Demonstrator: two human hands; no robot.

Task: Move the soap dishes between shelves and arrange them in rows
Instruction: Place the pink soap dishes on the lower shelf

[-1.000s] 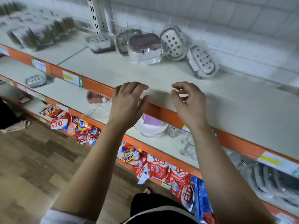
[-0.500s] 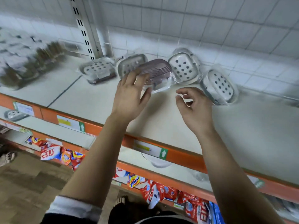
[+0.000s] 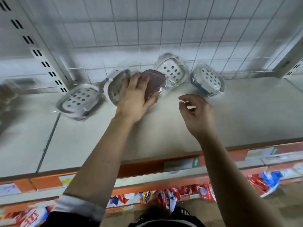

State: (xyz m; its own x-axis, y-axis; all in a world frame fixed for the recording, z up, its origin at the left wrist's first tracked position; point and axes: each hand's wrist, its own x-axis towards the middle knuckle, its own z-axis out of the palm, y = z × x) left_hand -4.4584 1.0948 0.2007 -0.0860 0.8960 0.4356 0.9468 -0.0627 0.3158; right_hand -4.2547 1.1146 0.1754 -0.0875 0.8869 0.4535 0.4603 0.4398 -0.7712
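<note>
Head view of the top shelf (image 3: 180,128). The left hand (image 3: 136,99) grips the mauve soap dish (image 3: 154,82) at the back of the shelf, fingers curled over its ribbed top and thumb along its near edge. The dish is third in a loose row of five wrapped dishes. It is tilted, with its far end raised toward the tiled wall (image 3: 131,30); whether its lower edge touches the shelf cannot be told.

The right hand (image 3: 196,112) hovers over bare shelf just right of the mauve dish, fingers loosely curled and close together, holding nothing.

The other dishes, left to right:
- The flat soap dish (image 3: 80,99) lies face-up near the slotted upright (image 3: 34,48).
- The tilted soap dish (image 3: 114,89) is partly hidden behind the left hand, just beside the mauve one.
- The leaning soap dish (image 3: 172,71) is propped against the wall.
- The end soap dish (image 3: 208,79) is tilted and stands slightly apart.

All four show white perforated inserts under clear wrap. The orange shelf edge (image 3: 139,167) carries a price label (image 3: 182,163). Below it lie red and blue packets (image 3: 164,197), blurred.
</note>
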